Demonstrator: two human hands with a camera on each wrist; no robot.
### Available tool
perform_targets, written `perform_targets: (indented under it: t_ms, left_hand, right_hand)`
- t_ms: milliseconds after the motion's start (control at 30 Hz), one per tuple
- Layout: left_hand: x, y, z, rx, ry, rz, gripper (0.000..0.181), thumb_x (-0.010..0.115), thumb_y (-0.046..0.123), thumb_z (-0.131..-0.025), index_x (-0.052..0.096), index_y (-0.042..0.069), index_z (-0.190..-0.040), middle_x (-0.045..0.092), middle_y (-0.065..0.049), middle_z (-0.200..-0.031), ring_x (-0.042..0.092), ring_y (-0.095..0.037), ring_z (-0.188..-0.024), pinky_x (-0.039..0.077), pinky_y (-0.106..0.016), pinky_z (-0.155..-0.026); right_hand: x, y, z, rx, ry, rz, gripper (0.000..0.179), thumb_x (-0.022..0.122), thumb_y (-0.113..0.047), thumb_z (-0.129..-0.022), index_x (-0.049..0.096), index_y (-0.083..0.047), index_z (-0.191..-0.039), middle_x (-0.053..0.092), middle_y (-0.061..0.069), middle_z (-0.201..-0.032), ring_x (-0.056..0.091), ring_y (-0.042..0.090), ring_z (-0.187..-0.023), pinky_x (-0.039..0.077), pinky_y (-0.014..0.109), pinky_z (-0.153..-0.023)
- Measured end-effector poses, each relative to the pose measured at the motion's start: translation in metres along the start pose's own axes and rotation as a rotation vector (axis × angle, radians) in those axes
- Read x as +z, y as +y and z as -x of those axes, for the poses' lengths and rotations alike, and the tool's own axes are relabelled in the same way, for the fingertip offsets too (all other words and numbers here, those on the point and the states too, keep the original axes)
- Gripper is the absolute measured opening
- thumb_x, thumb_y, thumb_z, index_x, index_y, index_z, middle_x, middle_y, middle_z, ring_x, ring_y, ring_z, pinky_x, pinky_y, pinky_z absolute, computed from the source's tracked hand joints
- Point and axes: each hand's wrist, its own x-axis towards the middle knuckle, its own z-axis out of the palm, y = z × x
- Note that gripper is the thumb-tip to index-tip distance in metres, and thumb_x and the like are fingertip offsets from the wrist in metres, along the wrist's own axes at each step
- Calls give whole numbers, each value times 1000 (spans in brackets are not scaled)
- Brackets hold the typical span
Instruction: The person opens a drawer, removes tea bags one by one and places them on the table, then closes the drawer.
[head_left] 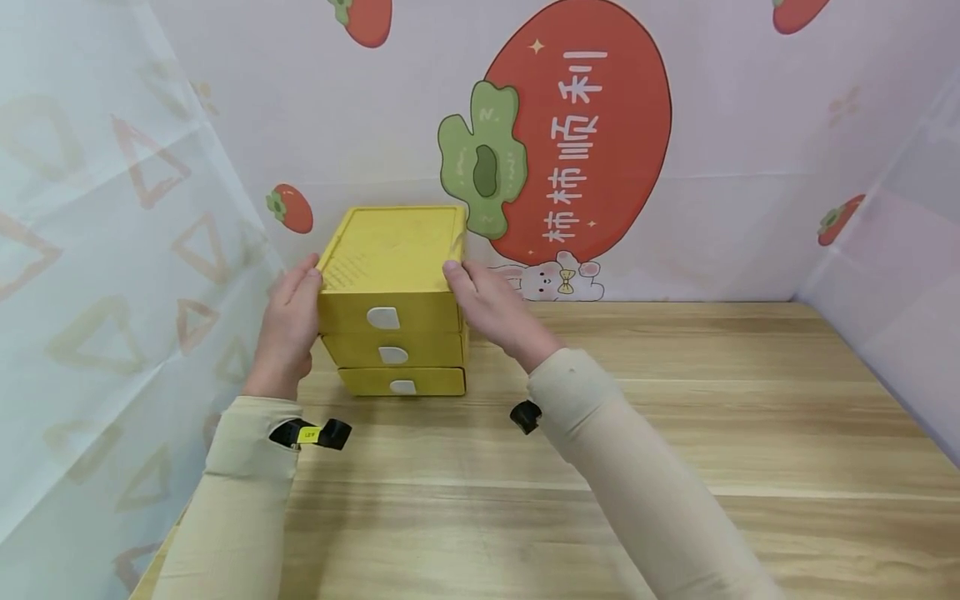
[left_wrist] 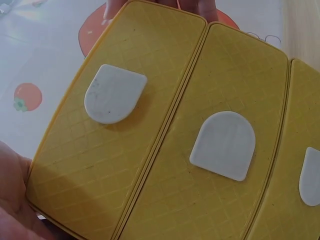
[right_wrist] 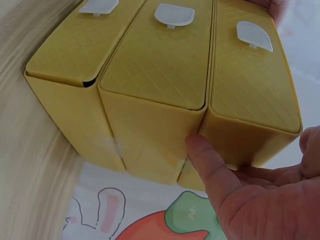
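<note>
A yellow storage box with three stacked drawers (head_left: 397, 250) stands on the wooden table against the back wall. Each drawer front bears a white rounded tab, and all three drawers are closed. On the box's left side, my left hand (head_left: 288, 321) grips the upper edge, its thumb near the top. My right hand (head_left: 498, 308) holds the opposite side with the thumb on the top edge. In the right wrist view, fingers of that hand (right_wrist: 270, 195) lie against the side wall by the upper drawers. The left wrist view shows the drawer fronts (left_wrist: 160, 125) close up.
The wooden tabletop (head_left: 675, 400) extends to the right and front. A back wall sheet (head_left: 360, 125) printed with persimmons and a rabbit rises right behind the box. Side sheets hang at the left (head_left: 97, 250) and right (head_left: 900, 250).
</note>
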Motion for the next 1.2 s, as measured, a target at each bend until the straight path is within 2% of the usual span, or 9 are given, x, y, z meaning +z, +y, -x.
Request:
perform_targets:
  t_ms: [167, 367, 667, 1000, 1200]
  left_hand:
    - [-1, 0, 0, -12, -19, 55, 62, 29, 46, -111, 22, 24, -168, 15, 1, -175, 15, -21, -160, 21, -50, -128]
    - [2, 0, 1, -18, -10, 79, 61, 30, 46, -110, 24, 26, -168, 17, 3, -175, 16, -18, -159, 22, -49, -128]
    - [4, -1, 5, 2, 8, 51, 61, 33, 47, -110, 28, 25, -167, 22, 4, -173, 17, -16, -159, 19, -46, -129]
    - [9, 0, 11, 18, -9, 18, 62, 33, 48, -110, 27, 25, -167, 23, 4, -173, 17, -17, -160, 19, -48, -129]
    - [12, -1, 12, 61, -32, 15, 62, 33, 46, -111, 26, 21, -167, 23, 2, -173, 17, -18, -160, 17, -46, -130]
  right_hand:
    - [4, -2, -3, 33, 20, 3, 61, 32, -51, -112, 46, -8, -153, 58, 9, -142, 53, 22, -128, 44, 45, -112]
    - [6, -3, -4, 61, 34, 14, 59, 33, -50, -112, 45, -10, -154, 58, 9, -141, 54, 23, -126, 45, 46, -111]
    - [5, -1, -2, 71, 26, -12, 60, 32, -47, -111, 41, -10, -158, 57, 7, -144, 54, 22, -125, 46, 46, -110]
    - [0, 4, 6, 70, 18, -30, 60, 31, -49, -111, 40, -14, -159, 56, 5, -142, 53, 21, -126, 45, 47, -111]
    - [-4, 8, 11, 79, 16, -47, 60, 32, -51, -110, 41, -18, -159, 58, 4, -139, 54, 22, -123, 47, 46, -108]
